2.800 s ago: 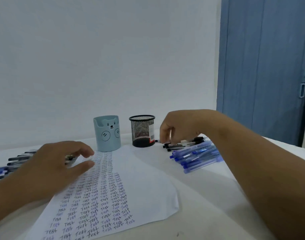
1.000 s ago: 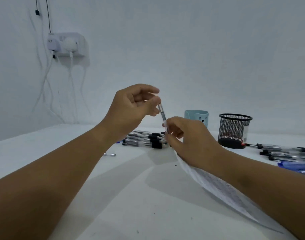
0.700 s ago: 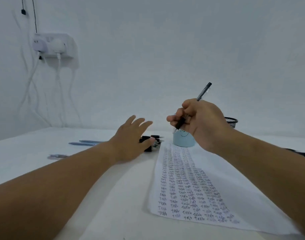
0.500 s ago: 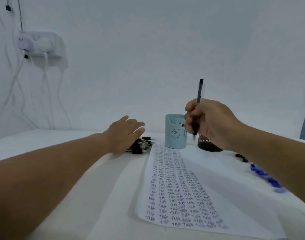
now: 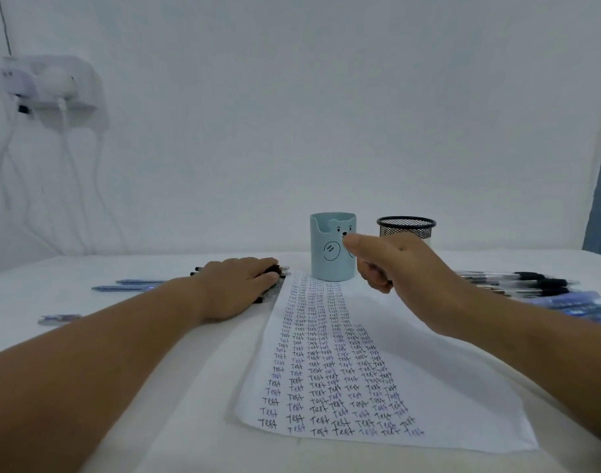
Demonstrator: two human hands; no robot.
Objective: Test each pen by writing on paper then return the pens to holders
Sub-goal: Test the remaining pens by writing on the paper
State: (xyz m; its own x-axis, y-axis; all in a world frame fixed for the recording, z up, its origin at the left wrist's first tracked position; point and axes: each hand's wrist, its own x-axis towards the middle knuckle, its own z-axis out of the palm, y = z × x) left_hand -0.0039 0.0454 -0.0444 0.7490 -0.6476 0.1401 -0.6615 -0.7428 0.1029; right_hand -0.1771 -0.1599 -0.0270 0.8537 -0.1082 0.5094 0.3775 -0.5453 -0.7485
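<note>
while the right hand [image 5: 391,264] hangs at centre frame with fingers curled, whether it holds a pen cannot be told, and the left hand [image 5: 239,285] lies flat with straight fingers on a bundle of black pens [image 5: 272,278] left of centre. the paper [image 5: 333,363] below is crowded with "test" rows, so testing looks far along. both the blue bear holder [image 5: 326,264] and mesh holder [image 5: 406,226] show no pens; loose pens [image 5: 517,285] at right remain on the tabletop [image 5: 155,421], so returning seems mostly left.

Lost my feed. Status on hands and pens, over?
Left hand flat on black pens. Right hand curled near bear holder; pen not visible. Paper unobstructed.
</note>
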